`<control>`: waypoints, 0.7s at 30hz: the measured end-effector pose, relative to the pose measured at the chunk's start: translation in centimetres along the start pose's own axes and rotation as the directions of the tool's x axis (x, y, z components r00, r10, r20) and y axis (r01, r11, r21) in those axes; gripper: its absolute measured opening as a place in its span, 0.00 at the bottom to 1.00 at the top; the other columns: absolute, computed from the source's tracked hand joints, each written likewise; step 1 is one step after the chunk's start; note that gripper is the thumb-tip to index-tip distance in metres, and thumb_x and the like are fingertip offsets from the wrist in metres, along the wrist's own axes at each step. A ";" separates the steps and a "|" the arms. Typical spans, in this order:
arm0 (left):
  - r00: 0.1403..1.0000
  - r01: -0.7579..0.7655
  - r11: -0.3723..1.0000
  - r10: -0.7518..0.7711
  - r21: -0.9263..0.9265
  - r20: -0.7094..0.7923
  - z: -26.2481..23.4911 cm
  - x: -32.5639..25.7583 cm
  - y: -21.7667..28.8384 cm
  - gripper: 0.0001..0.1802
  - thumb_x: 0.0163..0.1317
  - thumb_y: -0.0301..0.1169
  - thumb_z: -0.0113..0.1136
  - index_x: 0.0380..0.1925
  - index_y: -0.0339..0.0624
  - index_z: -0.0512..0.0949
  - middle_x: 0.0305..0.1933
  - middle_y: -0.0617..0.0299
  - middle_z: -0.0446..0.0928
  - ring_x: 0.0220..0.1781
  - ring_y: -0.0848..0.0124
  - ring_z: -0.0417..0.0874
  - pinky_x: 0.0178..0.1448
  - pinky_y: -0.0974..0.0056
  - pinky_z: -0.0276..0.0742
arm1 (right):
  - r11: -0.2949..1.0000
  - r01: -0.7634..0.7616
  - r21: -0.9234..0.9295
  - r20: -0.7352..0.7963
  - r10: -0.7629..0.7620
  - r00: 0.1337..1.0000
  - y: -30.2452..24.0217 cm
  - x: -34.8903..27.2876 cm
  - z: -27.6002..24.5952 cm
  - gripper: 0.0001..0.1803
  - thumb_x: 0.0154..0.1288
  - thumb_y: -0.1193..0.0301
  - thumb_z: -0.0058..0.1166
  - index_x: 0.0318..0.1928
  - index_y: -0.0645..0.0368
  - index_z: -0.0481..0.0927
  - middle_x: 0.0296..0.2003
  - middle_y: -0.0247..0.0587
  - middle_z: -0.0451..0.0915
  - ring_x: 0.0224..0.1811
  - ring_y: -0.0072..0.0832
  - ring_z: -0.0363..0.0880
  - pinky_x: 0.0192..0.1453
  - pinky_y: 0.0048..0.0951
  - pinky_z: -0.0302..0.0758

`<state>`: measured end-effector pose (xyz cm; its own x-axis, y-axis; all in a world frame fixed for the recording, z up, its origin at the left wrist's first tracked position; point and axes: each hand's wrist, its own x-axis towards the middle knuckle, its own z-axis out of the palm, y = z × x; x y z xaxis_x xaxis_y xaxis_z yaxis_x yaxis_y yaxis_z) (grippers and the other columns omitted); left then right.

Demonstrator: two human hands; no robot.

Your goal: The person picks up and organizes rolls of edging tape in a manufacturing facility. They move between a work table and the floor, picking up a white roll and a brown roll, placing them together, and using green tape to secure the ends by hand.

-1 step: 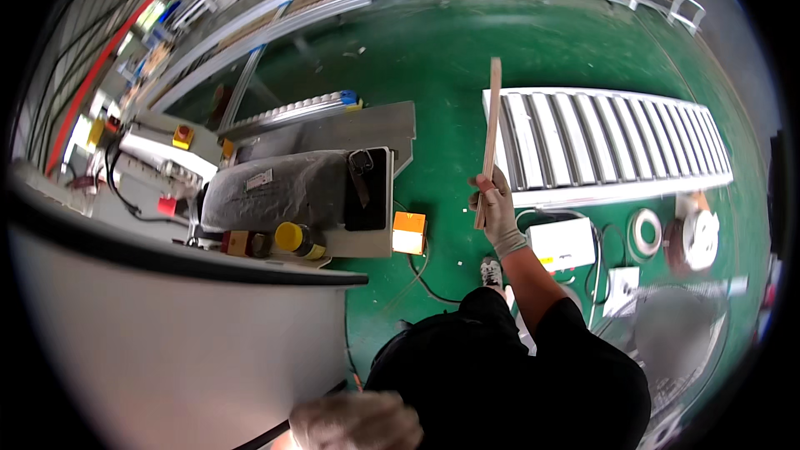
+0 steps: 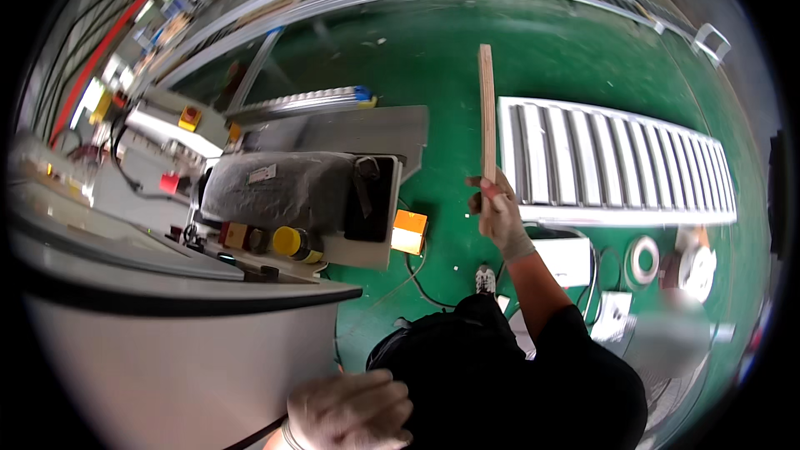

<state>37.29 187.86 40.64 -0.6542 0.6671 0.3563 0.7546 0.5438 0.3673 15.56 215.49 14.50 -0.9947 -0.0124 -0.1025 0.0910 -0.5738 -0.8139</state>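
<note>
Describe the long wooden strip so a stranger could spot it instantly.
Find the silver metal roller conveyor on the right. By its left end, a pale-gloved right hand holds a long, light-brown wooden strip. Unlike the many-rollered conveyor, it is one thin bar.

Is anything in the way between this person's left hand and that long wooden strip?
Nothing visible stands between the left hand and the upper part of the wooden strip. Only its lower end is taken: the right hand grips it there.
</note>
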 end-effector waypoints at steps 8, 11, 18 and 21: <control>0.779 0.544 0.673 -0.627 -0.502 0.005 4.9 6.7 -4.4 0.21 0.69 0.38 0.67 0.52 0.31 0.83 0.57 0.43 0.82 0.57 0.49 0.86 0.60 0.54 0.83 | 0.936 -0.351 -0.025 0.521 0.312 0.795 -6.0 11.4 2.4 0.37 0.77 0.53 0.51 0.77 0.59 0.61 0.55 0.51 0.81 0.36 0.28 0.83 0.37 0.31 0.81; 0.734 0.566 0.671 -0.675 -0.479 -0.079 6.3 8.4 -6.4 0.19 0.68 0.36 0.69 0.52 0.33 0.82 0.57 0.46 0.82 0.59 0.50 0.85 0.63 0.53 0.82 | 0.952 -0.224 -0.207 0.451 0.296 0.842 -6.0 16.0 4.1 0.37 0.76 0.51 0.54 0.76 0.58 0.65 0.48 0.45 0.81 0.32 0.20 0.80 0.30 0.21 0.77; 0.779 0.424 0.755 -0.586 -0.500 -0.224 8.6 9.3 -10.5 0.22 0.72 0.42 0.62 0.56 0.35 0.81 0.60 0.50 0.82 0.65 0.50 0.81 0.67 0.48 0.77 | 0.373 0.626 -0.685 0.723 0.245 0.646 0.1 30.5 7.7 0.39 0.65 0.58 0.63 0.74 0.54 0.70 0.55 0.51 0.82 0.55 0.43 0.83 0.59 0.37 0.79; 0.717 0.478 0.707 -0.657 -0.521 -0.235 9.2 11.2 -12.9 0.22 0.72 0.43 0.62 0.55 0.36 0.82 0.60 0.50 0.82 0.65 0.50 0.81 0.67 0.48 0.76 | 0.150 0.746 -0.649 0.729 0.403 0.553 1.6 34.3 11.1 0.37 0.62 0.57 0.64 0.71 0.52 0.72 0.54 0.58 0.81 0.57 0.56 0.80 0.64 0.47 0.77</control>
<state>20.73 193.00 31.96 -0.9765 0.0015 0.2157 0.1945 0.4385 0.8774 -18.94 205.10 16.04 -0.5492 -0.8351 0.0323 -0.6964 0.4359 -0.5701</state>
